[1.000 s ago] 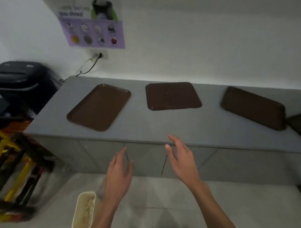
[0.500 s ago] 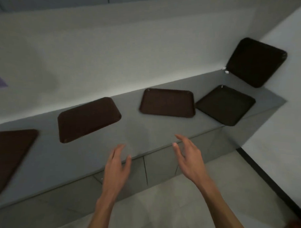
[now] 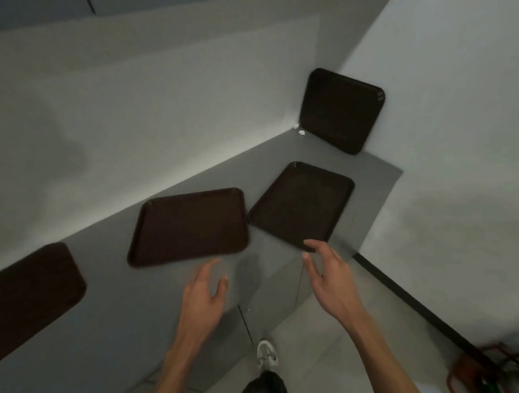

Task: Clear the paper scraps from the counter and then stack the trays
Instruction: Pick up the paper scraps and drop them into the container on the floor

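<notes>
Several dark brown trays lie on the grey counter (image 3: 133, 318). One tray (image 3: 188, 225) is in the middle, another tray (image 3: 302, 203) lies near the counter's right end, and a third tray (image 3: 29, 292) is cut off at the left. A further tray (image 3: 340, 111) leans upright against the right wall in the corner. Two small white paper scraps (image 3: 299, 129) sit at that corner beside the leaning tray. My left hand (image 3: 203, 295) hovers over the counter's front edge, fingers relaxed, holding nothing. My right hand (image 3: 328, 276) is raised near the right tray's front corner, fingers spread and empty.
White walls meet at the far right corner behind the counter. A black baseboard (image 3: 418, 302) runs along the right wall. My shoe (image 3: 266, 353) is on the tiled floor below. Blurred brown and green items (image 3: 488, 367) lie at the bottom right.
The view has swung right along the counter and closer to the corner; the trays now look larger. Both hands stay empty and raised, now nearer the two right-hand trays.
</notes>
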The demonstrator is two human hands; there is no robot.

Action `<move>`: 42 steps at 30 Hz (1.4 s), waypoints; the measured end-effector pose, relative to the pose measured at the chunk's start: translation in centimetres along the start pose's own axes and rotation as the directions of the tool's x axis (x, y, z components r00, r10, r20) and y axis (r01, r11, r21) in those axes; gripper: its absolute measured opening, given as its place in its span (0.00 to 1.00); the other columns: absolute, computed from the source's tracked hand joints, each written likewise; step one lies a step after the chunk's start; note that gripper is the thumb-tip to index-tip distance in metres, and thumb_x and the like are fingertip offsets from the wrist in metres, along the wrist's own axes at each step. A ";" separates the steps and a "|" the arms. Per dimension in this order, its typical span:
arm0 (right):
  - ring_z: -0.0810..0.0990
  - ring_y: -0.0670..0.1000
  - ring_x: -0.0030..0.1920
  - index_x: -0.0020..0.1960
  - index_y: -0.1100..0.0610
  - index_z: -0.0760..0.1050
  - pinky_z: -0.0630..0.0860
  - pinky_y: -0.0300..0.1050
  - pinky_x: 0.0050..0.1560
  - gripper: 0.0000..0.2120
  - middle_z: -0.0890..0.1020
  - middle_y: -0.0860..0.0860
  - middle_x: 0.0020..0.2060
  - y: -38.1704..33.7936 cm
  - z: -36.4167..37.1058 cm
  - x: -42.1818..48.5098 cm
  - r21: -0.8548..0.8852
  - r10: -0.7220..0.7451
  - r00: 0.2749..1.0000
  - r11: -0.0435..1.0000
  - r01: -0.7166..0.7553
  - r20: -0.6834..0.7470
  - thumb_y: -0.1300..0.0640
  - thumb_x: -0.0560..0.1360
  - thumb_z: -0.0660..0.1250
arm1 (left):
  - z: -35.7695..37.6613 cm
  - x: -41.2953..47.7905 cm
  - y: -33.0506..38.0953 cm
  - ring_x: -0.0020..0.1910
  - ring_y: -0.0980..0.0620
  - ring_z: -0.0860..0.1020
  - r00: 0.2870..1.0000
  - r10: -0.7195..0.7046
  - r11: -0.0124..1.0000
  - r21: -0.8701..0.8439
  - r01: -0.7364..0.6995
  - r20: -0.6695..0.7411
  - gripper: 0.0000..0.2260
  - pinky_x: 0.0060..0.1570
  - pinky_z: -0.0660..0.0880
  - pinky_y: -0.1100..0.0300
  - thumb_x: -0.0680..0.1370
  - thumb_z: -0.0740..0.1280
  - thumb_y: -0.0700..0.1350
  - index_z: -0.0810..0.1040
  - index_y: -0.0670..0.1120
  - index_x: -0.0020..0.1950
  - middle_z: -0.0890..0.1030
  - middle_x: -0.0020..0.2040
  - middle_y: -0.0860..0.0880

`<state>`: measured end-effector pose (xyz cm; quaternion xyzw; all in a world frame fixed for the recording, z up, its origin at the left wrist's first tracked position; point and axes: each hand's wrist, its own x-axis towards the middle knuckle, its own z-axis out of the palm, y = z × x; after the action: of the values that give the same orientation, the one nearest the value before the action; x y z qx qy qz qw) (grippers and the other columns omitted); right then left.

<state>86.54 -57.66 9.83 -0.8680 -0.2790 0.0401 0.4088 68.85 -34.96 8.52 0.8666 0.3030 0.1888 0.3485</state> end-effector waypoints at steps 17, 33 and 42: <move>0.79 0.41 0.49 0.70 0.46 0.73 0.69 0.24 0.47 0.14 0.81 0.48 0.61 14.0 -6.1 30.9 -0.100 0.166 0.985 0.982 -0.160 0.055 0.45 0.86 0.61 | 20.9 34.0 10.8 0.63 0.51 0.78 0.962 0.150 0.988 0.008 -0.155 0.226 0.17 0.65 0.72 0.59 0.83 0.66 0.48 0.75 0.48 0.71 0.80 0.65 0.50; 0.79 0.62 0.63 0.70 0.54 0.73 0.78 0.56 0.62 0.18 0.79 0.58 0.65 27.8 2.8 69.2 -0.231 -0.034 0.955 0.967 0.106 0.295 0.55 0.81 0.67 | 34.9 59.2 13.5 0.59 0.45 0.82 0.987 -0.029 0.988 0.152 0.005 0.156 0.13 0.62 0.76 0.54 0.79 0.70 0.43 0.79 0.47 0.64 0.83 0.61 0.47; 0.66 0.62 0.78 0.79 0.60 0.66 0.63 0.55 0.79 0.23 0.68 0.61 0.78 31.5 10.4 82.4 -0.439 -0.188 0.872 0.804 0.401 0.451 0.56 0.86 0.55 | 38.9 68.9 13.0 0.58 0.42 0.81 0.982 0.018 0.957 0.280 -0.071 0.188 0.15 0.61 0.77 0.53 0.79 0.69 0.44 0.79 0.45 0.65 0.82 0.60 0.44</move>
<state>166.99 -23.95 -7.03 -0.8648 -0.4880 0.0680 0.0970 146.27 -16.23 -0.81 0.9281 0.2741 0.0703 0.2421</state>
